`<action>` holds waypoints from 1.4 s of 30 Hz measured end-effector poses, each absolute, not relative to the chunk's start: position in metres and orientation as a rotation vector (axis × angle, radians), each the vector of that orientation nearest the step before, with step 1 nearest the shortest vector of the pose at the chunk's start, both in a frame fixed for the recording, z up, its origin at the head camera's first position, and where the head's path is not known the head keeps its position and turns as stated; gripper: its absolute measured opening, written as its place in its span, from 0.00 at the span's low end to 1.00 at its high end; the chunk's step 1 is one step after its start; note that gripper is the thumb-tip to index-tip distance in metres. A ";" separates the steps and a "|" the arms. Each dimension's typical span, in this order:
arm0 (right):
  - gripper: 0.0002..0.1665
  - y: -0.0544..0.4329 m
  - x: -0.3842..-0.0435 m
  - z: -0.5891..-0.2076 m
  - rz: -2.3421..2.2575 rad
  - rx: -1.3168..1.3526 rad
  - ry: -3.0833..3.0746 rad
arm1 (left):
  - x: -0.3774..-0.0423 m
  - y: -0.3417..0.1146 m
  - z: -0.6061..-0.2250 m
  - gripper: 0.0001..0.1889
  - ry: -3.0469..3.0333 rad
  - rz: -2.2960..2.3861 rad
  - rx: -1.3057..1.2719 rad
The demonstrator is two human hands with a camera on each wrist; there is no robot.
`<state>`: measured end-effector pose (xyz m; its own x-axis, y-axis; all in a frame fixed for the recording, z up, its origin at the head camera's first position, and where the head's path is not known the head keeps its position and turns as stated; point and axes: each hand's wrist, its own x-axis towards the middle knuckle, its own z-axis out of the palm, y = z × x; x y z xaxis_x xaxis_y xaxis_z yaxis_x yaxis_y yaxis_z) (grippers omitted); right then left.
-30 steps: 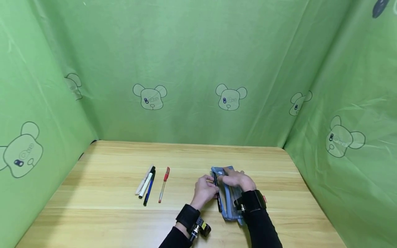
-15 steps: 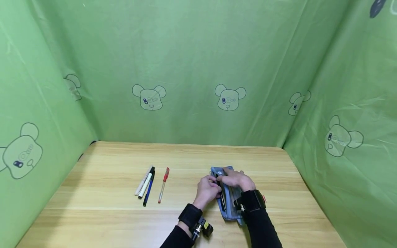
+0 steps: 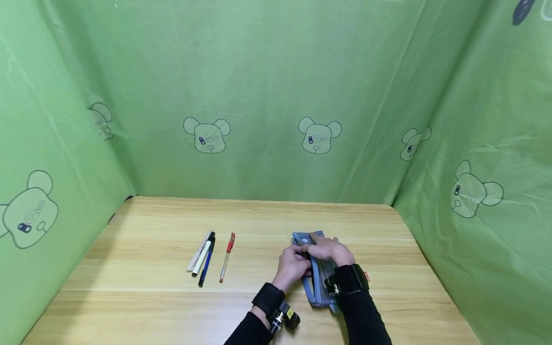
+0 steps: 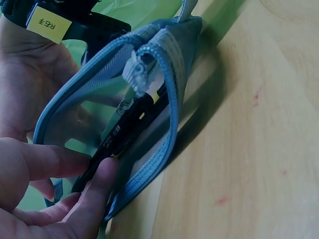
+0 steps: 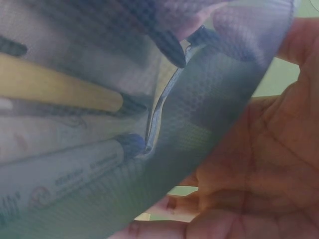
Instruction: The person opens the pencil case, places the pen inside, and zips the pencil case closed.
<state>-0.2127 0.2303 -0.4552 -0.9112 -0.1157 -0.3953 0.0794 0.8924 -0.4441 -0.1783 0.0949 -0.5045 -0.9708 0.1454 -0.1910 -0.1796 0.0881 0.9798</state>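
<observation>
A blue-grey mesh pencil case [image 3: 317, 285] lies on the table with its zipped mouth held open. My left hand [image 3: 291, 266] is at its left side and pinches a black pen [image 4: 115, 133] between thumb and fingers. In the left wrist view most of that pen is inside the mouth. My right hand [image 3: 330, 251] holds the case by its upper part, its thumb at the edge of the opening. Through the mesh in the right wrist view I see a yellowish pen [image 5: 60, 85] and a white marker [image 5: 65, 174] inside.
On the wooden table [image 3: 151, 306], left of the case, lies a group of pens: two white pens [image 3: 200, 258] and a blue pen with a black cap [image 3: 207, 263]. A red-capped pen [image 3: 227, 256] lies beside them. Green cloth [image 3: 263, 96] encloses the table's back and sides.
My left hand has moved slightly right, carrying the black pen from the case's left edge into its mouth. The right hand and the case have barely moved.
</observation>
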 end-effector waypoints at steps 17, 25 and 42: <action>0.48 0.232 -0.214 -0.455 -0.636 -0.013 2.634 | -0.183 0.103 -0.502 0.17 2.227 1.875 -0.007; 0.47 0.233 -0.214 -0.456 -0.644 -0.006 2.625 | -0.185 0.106 -0.506 0.18 2.187 1.905 0.000; 0.48 0.235 -0.214 -0.456 -0.653 -0.027 2.634 | -0.188 0.112 -0.510 0.17 2.117 1.973 0.017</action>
<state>-0.2142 0.2353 -0.4560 -0.9097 -0.1185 -0.3979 0.0810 0.8894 -0.4500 -0.1883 0.1124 -0.5100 -0.9694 0.1757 -0.1713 -0.1585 0.0843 0.9838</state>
